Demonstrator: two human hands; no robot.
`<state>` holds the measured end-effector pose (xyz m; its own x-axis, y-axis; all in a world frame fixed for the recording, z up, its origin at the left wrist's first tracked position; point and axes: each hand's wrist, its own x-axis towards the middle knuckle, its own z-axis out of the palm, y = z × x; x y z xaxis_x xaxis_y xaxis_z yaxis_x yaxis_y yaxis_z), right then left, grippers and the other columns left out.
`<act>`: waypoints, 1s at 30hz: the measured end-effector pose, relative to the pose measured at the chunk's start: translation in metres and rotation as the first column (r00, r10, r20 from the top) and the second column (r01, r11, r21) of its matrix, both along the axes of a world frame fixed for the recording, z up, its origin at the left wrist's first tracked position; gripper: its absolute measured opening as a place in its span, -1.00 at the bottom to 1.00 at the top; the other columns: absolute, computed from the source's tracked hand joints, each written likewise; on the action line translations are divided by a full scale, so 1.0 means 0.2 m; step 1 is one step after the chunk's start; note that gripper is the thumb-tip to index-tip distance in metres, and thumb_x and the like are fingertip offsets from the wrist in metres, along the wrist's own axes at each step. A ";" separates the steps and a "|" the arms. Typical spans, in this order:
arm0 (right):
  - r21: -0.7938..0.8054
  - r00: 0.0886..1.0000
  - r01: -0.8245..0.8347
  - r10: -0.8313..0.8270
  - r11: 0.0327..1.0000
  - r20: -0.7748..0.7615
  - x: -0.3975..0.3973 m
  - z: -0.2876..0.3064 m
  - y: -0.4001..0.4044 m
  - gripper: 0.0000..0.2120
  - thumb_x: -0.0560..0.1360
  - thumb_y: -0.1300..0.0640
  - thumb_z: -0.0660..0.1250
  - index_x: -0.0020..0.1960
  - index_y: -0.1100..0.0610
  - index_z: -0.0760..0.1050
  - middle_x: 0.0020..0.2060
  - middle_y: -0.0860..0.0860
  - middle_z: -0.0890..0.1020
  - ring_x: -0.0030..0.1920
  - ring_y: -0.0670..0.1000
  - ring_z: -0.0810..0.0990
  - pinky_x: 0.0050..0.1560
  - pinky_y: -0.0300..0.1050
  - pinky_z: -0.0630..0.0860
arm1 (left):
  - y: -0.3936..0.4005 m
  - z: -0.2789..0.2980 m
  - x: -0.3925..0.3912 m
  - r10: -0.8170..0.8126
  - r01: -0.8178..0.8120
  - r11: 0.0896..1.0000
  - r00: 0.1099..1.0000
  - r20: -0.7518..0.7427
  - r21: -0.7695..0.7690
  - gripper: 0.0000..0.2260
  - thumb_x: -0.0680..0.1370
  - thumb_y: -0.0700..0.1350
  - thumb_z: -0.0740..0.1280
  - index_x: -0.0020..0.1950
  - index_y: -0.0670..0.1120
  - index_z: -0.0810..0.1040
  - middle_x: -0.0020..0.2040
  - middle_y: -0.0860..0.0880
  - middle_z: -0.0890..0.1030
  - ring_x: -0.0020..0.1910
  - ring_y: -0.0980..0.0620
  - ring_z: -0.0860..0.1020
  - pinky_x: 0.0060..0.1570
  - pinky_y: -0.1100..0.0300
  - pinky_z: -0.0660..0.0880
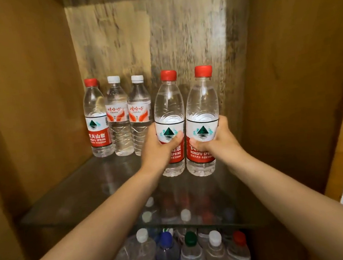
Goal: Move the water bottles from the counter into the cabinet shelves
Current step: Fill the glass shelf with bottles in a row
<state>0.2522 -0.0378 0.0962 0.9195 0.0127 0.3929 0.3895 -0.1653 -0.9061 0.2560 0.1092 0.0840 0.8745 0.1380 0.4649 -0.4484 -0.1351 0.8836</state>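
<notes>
Gripping two red-capped bottles upright above the glass shelf [71, 196] — left hand [158, 150] wraps one [169, 113], right hand [220, 139] the other [203, 107] — bottles touching.

clear glossy plastic bottle with red cap and red-white label [170, 119] in left hand [158, 150] | matching glossy plastic bottle [202, 117] in right hand [220, 139] | smooth, reflective smoked-glass shelf [71, 196] under both hands | matt brown wooden cabinet wall [23, 93] left of left hand | worn, streaky grey back panel [176, 33] beyond hands
</notes>
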 end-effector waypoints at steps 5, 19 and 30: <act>-0.019 1.000 0.001 -0.001 1.000 -0.003 0.02 -0.03 0.00 -0.30 0.36 0.20 0.48 0.33 0.04 0.12 0.15 -0.06 0.46 0.20 0.01 0.47 0.19 -0.01 0.45 | 0.02 0.00 0.01 -0.022 0.022 0.995 1.000 0.002 0.093 -0.40 0.34 -0.18 0.51 0.32 -0.10 0.35 0.23 -0.06 0.55 0.22 -0.05 0.51 0.22 -0.13 0.45; -0.215 0.991 0.014 -0.043 0.976 -0.130 0.09 -0.05 -0.01 -0.12 0.31 0.38 0.46 0.42 -0.07 0.07 0.26 0.00 0.43 0.21 -0.01 0.41 0.06 -0.06 0.43 | 0.05 -0.05 0.16 0.278 -0.191 0.894 0.946 -0.165 0.406 -0.27 0.23 -0.12 0.59 0.30 -0.09 0.32 0.27 -0.07 0.46 0.25 -0.12 0.45 0.22 -0.13 0.42; -0.223 0.978 0.128 -0.160 0.966 -0.133 0.34 -0.05 0.09 -0.12 0.29 0.36 0.48 0.43 0.00 0.07 0.27 0.05 0.44 0.25 0.09 0.42 0.23 0.06 0.43 | -0.04 -0.05 0.30 0.480 -0.405 0.815 0.872 -0.092 0.415 -0.31 0.31 -0.13 0.54 0.32 -0.13 0.26 0.33 -0.12 0.35 0.33 -0.19 0.33 0.26 -0.08 0.35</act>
<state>0.3209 -0.0200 0.0862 0.9656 -0.0559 0.2541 0.2108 -0.4043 -0.8900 0.3164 0.1013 0.0747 0.8343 0.3815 0.3980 -0.0942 -0.6125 0.7848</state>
